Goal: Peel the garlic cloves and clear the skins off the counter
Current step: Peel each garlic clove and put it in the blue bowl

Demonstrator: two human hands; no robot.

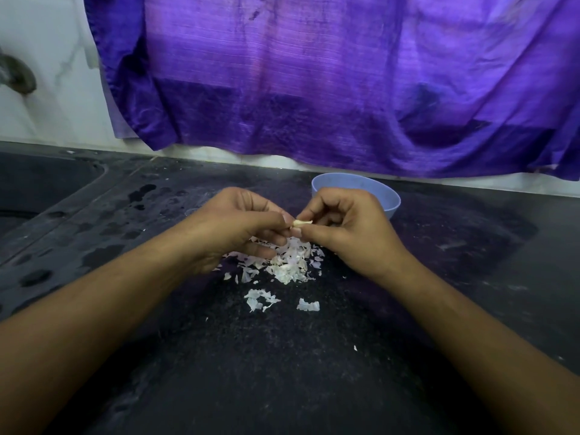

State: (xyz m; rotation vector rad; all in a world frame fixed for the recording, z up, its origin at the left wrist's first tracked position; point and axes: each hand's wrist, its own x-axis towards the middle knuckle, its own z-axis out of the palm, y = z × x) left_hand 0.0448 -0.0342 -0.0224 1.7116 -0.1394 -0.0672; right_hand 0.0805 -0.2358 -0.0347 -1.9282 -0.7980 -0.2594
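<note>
A small pale garlic clove (301, 222) is held above the dark counter (282, 356), pinched between the fingertips of both hands. My left hand (238, 224) grips it from the left and my right hand (345, 224) from the right, fingers curled. Directly below lies a heap of white garlic skins (290, 262), with two looser scraps (260, 299) nearer me. A light blue bowl (389, 199) stands just behind my right hand; its contents are hidden.
A purple cloth (345, 83) hangs over the back wall down to the counter's rear edge. At the far left a sink (40, 186) is sunk into the counter, with a tap (18, 73) above it. Wet patches (141, 196) mark the counter's left part.
</note>
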